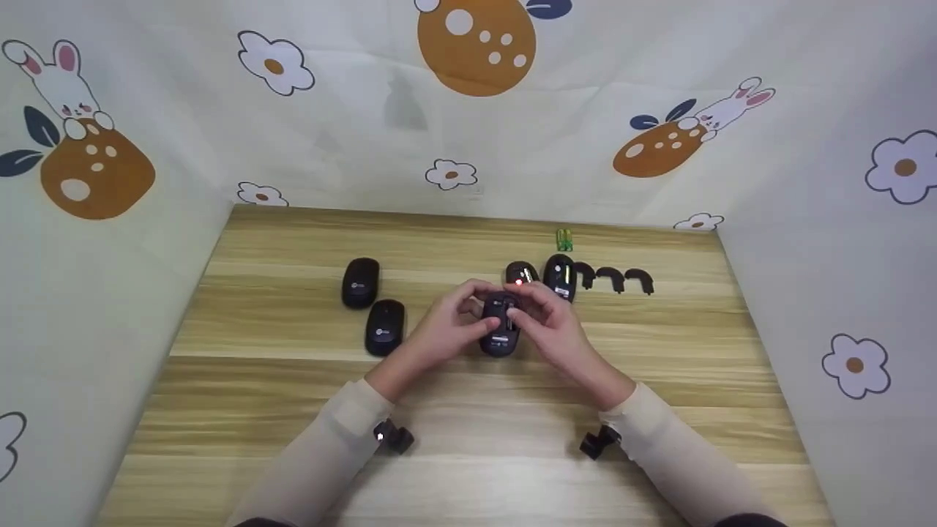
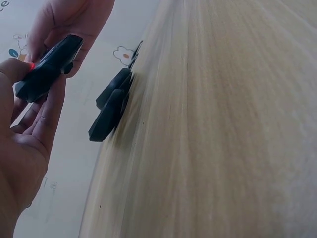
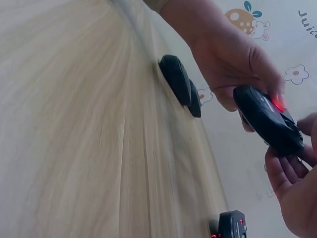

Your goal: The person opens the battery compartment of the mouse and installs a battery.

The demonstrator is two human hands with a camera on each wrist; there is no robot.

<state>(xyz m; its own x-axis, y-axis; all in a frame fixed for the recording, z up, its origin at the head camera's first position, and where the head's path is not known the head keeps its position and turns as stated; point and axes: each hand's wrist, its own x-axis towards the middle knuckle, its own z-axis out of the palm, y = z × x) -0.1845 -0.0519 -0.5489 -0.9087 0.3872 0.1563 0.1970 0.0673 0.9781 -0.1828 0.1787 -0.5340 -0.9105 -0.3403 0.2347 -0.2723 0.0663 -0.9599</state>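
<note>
Both hands hold one black computer mouse underside up over the table, its long battery slot uncovered. My left hand grips its left side, fingers beneath and thumb on the underside. My right hand grips the right side, the thumb pressing at the slot; the thumb partly hides what lies in it. In the right wrist view, a red glow falls on the left thumb above the mouse. The left wrist view shows the mouse edge-on between both hands.
Two black mice stand upright at left. Behind the hands lie an overturned mouse with its slot uncovered and another mouse showing a red light. Three curved black covers lie right; green batteries lie farther back.
</note>
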